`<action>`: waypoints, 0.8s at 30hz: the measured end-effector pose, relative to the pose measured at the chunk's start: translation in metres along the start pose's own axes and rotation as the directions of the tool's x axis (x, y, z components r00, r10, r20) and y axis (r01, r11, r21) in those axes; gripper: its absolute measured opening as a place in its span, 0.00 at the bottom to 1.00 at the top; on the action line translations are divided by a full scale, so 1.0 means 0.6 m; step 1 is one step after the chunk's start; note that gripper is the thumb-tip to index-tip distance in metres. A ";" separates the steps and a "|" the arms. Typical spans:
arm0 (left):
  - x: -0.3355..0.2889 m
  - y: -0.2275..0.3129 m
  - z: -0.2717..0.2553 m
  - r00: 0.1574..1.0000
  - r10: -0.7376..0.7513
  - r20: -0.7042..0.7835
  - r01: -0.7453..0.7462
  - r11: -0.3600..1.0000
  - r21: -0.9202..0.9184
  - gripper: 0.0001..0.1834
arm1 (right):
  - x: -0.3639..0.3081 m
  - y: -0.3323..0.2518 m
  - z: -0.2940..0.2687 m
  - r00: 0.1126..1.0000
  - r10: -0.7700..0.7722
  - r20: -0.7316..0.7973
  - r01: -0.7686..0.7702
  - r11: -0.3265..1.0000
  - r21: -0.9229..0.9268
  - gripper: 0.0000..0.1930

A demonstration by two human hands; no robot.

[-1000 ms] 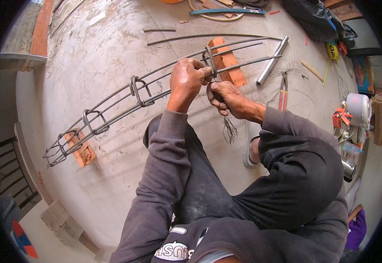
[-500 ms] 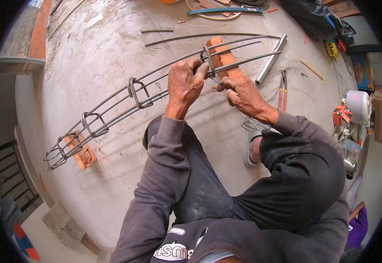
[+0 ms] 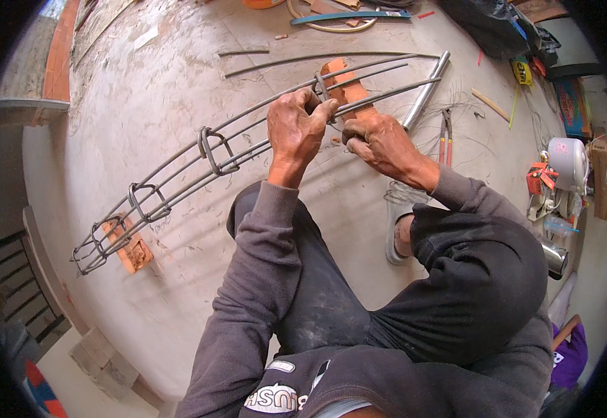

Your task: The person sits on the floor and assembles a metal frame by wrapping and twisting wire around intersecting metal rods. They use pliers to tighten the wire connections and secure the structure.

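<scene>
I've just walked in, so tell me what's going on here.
A person is working barehanded near one end of a long steel-bar frame. The left hand grips it beside a loop; the right hand is curled close by, any contents hidden. The frame lies over two orange bricks, and pliers lie to the right.

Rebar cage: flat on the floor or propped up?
Propped up: the rebar cage lies across two orange bricks, one near its left end, the other toward its right.
</scene>
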State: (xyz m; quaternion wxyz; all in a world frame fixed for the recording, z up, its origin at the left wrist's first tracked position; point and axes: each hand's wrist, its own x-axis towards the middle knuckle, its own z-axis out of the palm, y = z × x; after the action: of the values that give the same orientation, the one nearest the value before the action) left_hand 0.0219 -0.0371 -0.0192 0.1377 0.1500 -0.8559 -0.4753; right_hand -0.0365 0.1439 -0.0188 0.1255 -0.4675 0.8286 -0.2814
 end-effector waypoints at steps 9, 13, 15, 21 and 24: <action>-0.002 -0.013 -0.005 0.996 -0.006 0.084 0.017 0.991 -0.129 0.11 | -0.005 -0.032 0.014 0.781 0.466 0.415 -0.601 0.381 0.702 0.10; 0.001 -0.018 -0.021 0.955 -0.128 0.269 0.207 0.934 -0.291 0.12 | -0.007 -0.026 0.029 0.788 0.489 0.375 -0.568 0.341 0.749 0.10; 0.003 -0.017 -0.025 0.946 -0.130 0.297 0.215 0.938 -0.273 0.10 | 0.000 -0.027 0.036 0.787 0.509 0.349 -0.557 0.342 0.757 0.10; 0.007 -0.019 -0.032 0.921 -0.183 0.344 0.293 0.908 -0.300 0.13 | 0.006 -0.038 0.044 0.809 0.527 0.260 -0.474 0.324 0.819 0.08; 0.006 -0.018 -0.029 0.934 -0.166 0.317 0.267 0.912 -0.311 0.14 | 0.004 -0.032 0.045 0.794 0.537 0.286 -0.501 0.311 0.808 0.08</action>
State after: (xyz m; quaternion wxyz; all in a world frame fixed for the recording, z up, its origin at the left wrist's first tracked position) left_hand 0.0267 -0.0575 -0.0190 -0.0162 0.1483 -0.7466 -0.6484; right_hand -0.0119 0.1247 -0.0292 0.4067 -0.0457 0.6844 -0.6034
